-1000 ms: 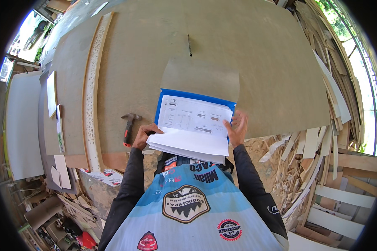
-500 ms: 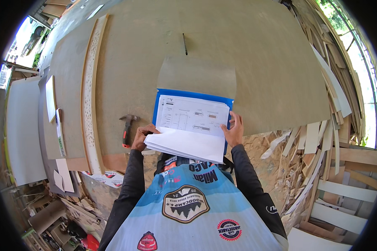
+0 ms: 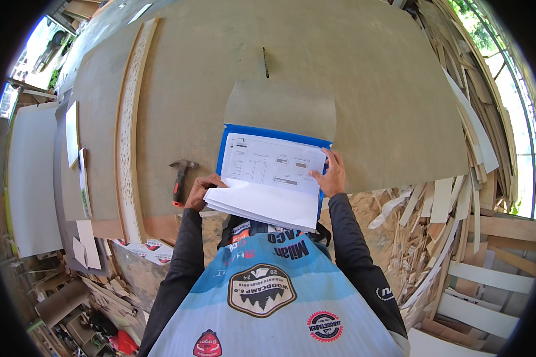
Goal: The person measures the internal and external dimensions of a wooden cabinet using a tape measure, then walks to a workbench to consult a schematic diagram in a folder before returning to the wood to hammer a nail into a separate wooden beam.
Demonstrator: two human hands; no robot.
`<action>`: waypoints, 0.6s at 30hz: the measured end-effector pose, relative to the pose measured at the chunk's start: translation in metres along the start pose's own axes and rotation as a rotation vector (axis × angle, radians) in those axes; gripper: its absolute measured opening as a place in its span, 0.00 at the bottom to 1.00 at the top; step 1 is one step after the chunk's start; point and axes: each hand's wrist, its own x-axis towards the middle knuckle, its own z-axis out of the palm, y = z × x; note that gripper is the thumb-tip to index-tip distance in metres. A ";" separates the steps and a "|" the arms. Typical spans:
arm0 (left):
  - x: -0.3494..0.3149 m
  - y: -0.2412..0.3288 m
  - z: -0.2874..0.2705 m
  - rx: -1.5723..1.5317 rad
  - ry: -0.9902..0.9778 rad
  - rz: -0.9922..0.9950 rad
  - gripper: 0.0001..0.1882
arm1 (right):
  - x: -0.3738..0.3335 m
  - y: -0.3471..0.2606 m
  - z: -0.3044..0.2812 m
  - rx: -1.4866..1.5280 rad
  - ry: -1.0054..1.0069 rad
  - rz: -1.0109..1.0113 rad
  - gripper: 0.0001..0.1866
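A blue folder (image 3: 222, 149) lies open at the table's near edge, its clear cover (image 3: 280, 107) flipped away from me. Inside is a stack of printed technical drawings (image 3: 268, 160). Several white sheets (image 3: 265, 202) are folded back toward me, blank side up, overhanging the edge near my shirt. My left hand (image 3: 203, 191) pinches the left edge of these folded sheets. At the folder's right edge, my right hand (image 3: 332, 174) grips the margin, thumb over the drawing. A claw hammer (image 3: 180, 180) with a red and black handle lies just left of my left hand.
A dark pen-like stick (image 3: 265, 63) lies beyond the folder on the large brown board (image 3: 387, 107). Along the left runs a long wooden strip (image 3: 128, 125) with a speckled face. Wood offcuts (image 3: 441, 238) are piled at the right, and scraps (image 3: 116, 297) lie at lower left.
The view has shifted slightly. My right thumb sits a little further in over the drawing; both hands keep their hold on the paper and folder.
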 end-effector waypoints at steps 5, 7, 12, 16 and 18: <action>0.000 -0.006 -0.002 -0.027 0.002 0.018 0.14 | -0.006 0.008 0.010 0.017 0.085 -0.071 0.39; 0.000 -0.009 -0.004 -0.026 0.007 0.010 0.15 | -0.007 0.010 0.011 -0.001 0.095 -0.086 0.38; 0.000 -0.008 -0.001 -0.004 0.035 -0.010 0.16 | -0.010 0.008 0.011 -0.043 0.102 -0.079 0.35; 0.000 -0.009 -0.001 0.003 0.037 0.002 0.16 | -0.016 0.005 0.012 -0.160 0.103 -0.106 0.33; -0.001 -0.007 0.000 0.020 0.035 0.007 0.15 | -0.018 0.002 0.012 -0.216 0.108 -0.124 0.31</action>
